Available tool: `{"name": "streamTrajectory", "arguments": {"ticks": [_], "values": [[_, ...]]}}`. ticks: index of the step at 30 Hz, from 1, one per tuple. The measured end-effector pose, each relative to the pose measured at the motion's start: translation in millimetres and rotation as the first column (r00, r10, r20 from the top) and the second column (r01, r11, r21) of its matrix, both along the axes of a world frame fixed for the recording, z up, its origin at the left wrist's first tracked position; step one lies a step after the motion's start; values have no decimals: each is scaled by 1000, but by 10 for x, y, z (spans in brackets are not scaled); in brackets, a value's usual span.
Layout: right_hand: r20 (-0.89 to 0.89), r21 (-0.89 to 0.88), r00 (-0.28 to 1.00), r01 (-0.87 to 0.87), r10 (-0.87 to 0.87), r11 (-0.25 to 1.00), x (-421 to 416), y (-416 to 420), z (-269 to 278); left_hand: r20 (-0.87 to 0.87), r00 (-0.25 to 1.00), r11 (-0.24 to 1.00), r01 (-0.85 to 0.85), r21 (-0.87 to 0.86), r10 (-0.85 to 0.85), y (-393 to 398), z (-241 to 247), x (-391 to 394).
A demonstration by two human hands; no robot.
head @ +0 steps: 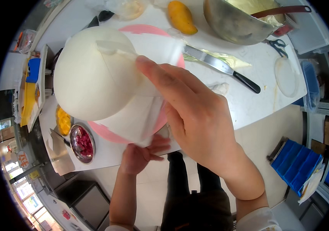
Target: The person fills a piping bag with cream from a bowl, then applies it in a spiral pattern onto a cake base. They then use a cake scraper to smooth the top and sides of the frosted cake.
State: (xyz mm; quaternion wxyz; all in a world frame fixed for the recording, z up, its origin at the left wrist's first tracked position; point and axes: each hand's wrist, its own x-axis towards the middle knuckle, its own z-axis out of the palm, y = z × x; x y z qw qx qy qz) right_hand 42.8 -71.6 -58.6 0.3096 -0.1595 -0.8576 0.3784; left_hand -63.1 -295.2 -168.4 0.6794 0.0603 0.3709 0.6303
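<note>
Between the thumb and fingers of my right hand (196,112) is the edge of a large, smooth, white round piece (89,83). It is raised close to the camera, and I cannot tell its material. A thin flap crosses its top. Under it lies a white sheet (155,49) with a blurred, folded lower corner, over a pink round board or turntable (106,134). My left hand (138,157) is near the front edge of that board, blurred, with its fingers apart and nothing seen in them. The raised piece hides much of the board.
A mango (181,17), a steel bowl of cream (239,26), an offset spatula (216,62) and scissors (279,47) occupy the far side and right of the table. Bowls of yellow fruit (64,122) and red fruit (83,144) stand left, beside a knife (59,137).
</note>
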Motion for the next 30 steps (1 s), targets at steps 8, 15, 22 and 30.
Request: {"name": "streamTrajectory", "arguments": {"ticks": [8, 15, 22, 30], "values": [[-52, -309, 960, 246, -274, 919, 449, 123, 54, 1, 710, 708, -701, -79, 704, -433, 47, -481], [-138, -751, 836, 261, -531, 606, 1427, 777, 163, 190, 849, 838, -522, 158, 493, -554, -7, -404], [45, -425, 904, 402, -424, 811, 2178, 1301, 702, 375, 677, 749, -659, -74, 633, 41, 67, 169], [-111, -445, 937, 251, -331, 860, 1610, 1871, 1001, -998, -56, 858, -512, 34, 6, 104, -624, 439]]}}
